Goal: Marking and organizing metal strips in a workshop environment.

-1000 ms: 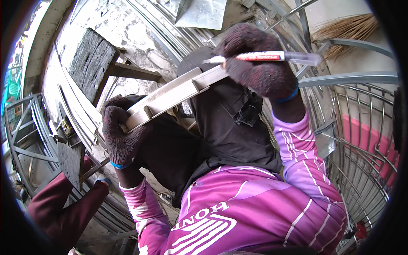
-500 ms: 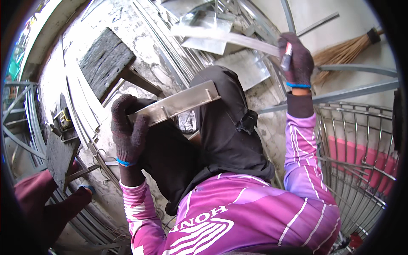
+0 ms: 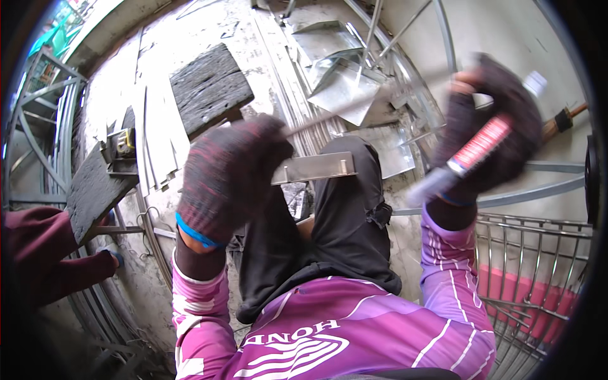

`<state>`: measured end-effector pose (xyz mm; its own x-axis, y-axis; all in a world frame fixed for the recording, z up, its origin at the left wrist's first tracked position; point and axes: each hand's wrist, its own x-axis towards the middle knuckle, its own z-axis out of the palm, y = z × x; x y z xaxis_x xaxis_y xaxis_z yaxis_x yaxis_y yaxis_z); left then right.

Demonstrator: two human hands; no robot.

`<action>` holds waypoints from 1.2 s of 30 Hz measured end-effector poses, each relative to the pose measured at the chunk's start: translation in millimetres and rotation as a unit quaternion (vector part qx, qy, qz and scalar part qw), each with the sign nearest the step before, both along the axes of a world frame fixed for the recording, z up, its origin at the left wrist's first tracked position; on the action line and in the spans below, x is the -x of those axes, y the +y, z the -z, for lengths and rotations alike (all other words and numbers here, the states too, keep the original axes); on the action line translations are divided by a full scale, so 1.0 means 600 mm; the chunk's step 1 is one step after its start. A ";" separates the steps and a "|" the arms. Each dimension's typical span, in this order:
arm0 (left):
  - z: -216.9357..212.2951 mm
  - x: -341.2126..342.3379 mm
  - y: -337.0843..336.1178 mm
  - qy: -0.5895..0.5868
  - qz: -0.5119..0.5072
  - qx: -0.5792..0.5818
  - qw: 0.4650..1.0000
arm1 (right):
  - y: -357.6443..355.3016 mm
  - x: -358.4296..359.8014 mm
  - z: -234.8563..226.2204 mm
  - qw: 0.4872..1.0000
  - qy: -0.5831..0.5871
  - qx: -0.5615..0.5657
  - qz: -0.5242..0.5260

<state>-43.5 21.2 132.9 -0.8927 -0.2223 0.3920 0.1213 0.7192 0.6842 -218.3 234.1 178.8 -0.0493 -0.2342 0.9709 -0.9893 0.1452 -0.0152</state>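
A worker in a purple jersey (image 3: 380,323) and black trousers (image 3: 348,218) raises two gloved hands over a flanged metal piece (image 3: 316,167), a thin strip (image 3: 342,110) between them.

From afar I see the left hand (image 3: 231,180), which was pinching the metal piece's end half a second ago, now lifted in front of that end; its fingers are turned away, so I cannot tell whether it grips the strip or merely meets it. The right hand (image 3: 494,130) is closed around a marker pen (image 3: 478,151), the strip's other end reaching its thumb side. The flanged piece lies over the legs near the knees, its left end partly hidden; I judge the legs now carry it, leaving the strip as the thing being handled. The red-banded pen, smallest here, slants blurred across the palm.
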 end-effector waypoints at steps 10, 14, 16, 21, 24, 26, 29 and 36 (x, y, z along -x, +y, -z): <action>0.047 0.031 -0.010 0.298 0.016 -0.659 0.691 | -0.026 -0.079 0.088 0.969 -0.167 -0.173 -0.060; 0.085 0.041 0.059 0.193 0.007 -0.711 0.676 | -0.021 -0.075 0.108 0.957 -0.158 -0.244 0.005; 0.093 0.054 0.084 0.155 0.009 -0.726 0.670 | -0.023 -0.076 0.132 0.926 -0.287 -0.244 -0.014; 0.103 0.061 0.092 0.113 0.066 -0.598 0.791 | 0.024 -0.068 0.211 0.832 -0.539 -0.099 -0.091; 0.117 0.017 0.029 0.012 0.065 -0.148 0.987 | 0.066 0.000 0.243 0.916 -0.396 -0.061 0.012; 0.139 -0.016 0.013 0.069 -0.007 -0.131 0.989 | 0.101 0.039 0.262 0.916 -0.380 -0.083 0.095; 0.152 -0.074 -0.028 0.091 -0.031 -0.108 0.989 | 0.140 0.053 0.294 0.930 -0.316 -0.126 0.140; 0.196 -0.078 -0.040 -0.061 -0.002 0.060 0.996 | 0.159 0.025 0.332 0.894 -0.381 -0.154 0.182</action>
